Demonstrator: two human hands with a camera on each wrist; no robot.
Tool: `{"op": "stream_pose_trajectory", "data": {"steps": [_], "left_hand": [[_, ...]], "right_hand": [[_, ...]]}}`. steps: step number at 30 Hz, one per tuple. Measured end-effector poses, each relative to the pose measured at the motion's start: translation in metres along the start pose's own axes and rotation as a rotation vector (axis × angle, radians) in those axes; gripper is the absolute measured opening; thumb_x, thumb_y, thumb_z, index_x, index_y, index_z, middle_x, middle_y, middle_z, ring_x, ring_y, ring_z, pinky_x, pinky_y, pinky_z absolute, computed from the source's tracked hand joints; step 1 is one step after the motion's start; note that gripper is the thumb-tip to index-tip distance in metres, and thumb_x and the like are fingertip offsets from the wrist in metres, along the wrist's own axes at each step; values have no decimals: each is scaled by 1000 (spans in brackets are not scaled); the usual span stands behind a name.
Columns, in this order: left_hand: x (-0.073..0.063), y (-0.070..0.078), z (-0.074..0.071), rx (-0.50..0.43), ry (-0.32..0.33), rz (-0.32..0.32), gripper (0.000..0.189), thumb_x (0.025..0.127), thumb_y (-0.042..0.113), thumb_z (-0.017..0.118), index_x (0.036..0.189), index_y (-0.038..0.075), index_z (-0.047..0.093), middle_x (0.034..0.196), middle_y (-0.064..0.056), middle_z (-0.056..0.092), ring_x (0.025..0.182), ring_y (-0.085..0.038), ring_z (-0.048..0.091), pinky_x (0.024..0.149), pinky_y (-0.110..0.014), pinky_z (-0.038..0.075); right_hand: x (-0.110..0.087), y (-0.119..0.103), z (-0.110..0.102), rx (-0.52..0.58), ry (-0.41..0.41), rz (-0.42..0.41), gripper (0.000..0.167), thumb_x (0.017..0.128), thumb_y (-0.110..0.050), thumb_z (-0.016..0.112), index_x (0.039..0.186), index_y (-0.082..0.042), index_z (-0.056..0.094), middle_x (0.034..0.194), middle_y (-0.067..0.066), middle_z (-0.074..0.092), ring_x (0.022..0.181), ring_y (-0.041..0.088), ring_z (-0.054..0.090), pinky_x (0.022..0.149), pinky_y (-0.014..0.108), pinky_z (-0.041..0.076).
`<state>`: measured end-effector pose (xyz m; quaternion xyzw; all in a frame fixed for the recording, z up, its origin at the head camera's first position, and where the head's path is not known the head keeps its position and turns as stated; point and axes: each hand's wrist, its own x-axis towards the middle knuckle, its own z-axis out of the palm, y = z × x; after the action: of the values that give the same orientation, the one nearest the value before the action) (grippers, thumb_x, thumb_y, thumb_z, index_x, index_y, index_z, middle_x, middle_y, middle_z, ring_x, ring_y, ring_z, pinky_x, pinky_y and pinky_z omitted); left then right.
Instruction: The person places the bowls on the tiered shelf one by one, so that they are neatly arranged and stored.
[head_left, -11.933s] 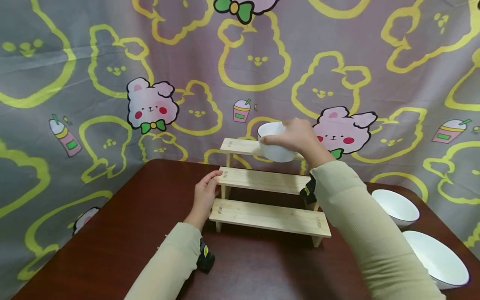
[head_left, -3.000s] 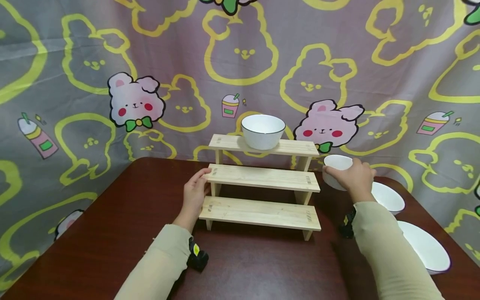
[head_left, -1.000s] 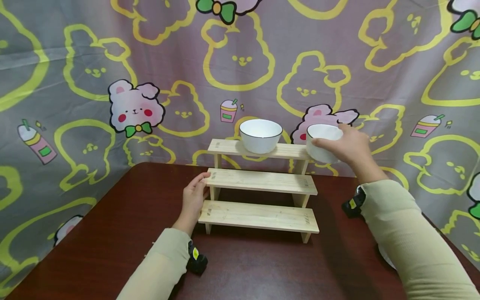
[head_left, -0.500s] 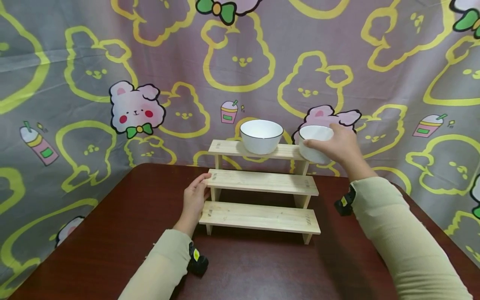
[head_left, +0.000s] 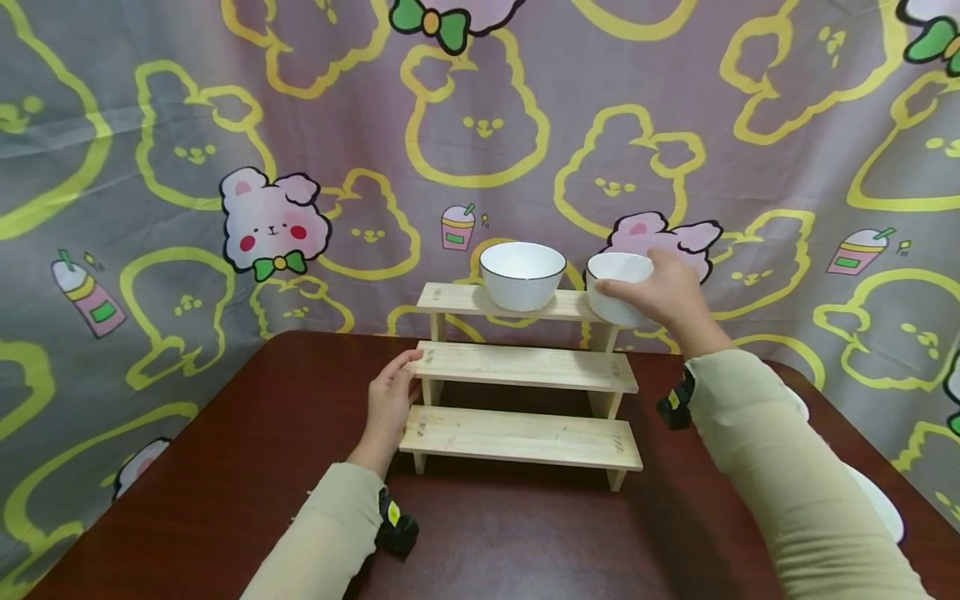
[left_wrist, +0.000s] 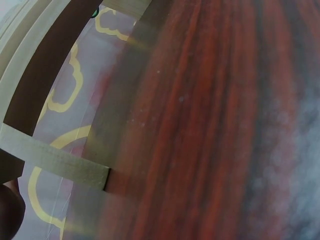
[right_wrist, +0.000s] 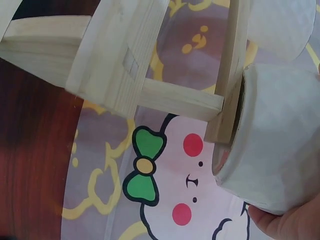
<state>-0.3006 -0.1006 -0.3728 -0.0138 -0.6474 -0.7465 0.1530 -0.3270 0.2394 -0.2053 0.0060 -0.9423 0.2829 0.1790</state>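
A three-step wooden shelf stand (head_left: 517, 433) stands on the table. My left hand (head_left: 388, 408) grips the left end of its middle step; in the left wrist view only a dark fingertip (left_wrist: 11, 210) shows at the edge. A white bowl (head_left: 522, 279) with a dark rim sits upright on the top step. My right hand (head_left: 675, 296) holds a smaller white bowl (head_left: 611, 302) by its right side, thumb in front, at the top step's right end. In the right wrist view this bowl (right_wrist: 280, 135) partly overhangs the board's end; whether its base touches the wood I cannot tell.
Two more white bowls, one nearer (head_left: 879, 504) and one farther (head_left: 799, 406), are on the right of the dark red table (head_left: 247, 467), partly hidden by my right sleeve. A patterned curtain (head_left: 360, 100) hangs close behind the stand.
The larger bowl, earlier in my right hand, now sits on the top step. My right hand has since lifted a smaller bowl from the right and brought it leftward. My left hand stays put.
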Motion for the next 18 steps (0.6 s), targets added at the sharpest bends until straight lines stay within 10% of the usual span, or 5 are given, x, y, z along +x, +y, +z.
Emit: {"op": "stream_pose_trajectory", "data": {"steps": [18], "left_hand": [[0,2,2,2,20,-2,32,95,13,41,119,1,59,132,-9,53,113,-22,53,94,-43,42]], "right_hand": [[4,-5,5,47,-22,11,106,67,-61,70,144,-2,28,137,25,41,112,39,43,89,51,38]]}}
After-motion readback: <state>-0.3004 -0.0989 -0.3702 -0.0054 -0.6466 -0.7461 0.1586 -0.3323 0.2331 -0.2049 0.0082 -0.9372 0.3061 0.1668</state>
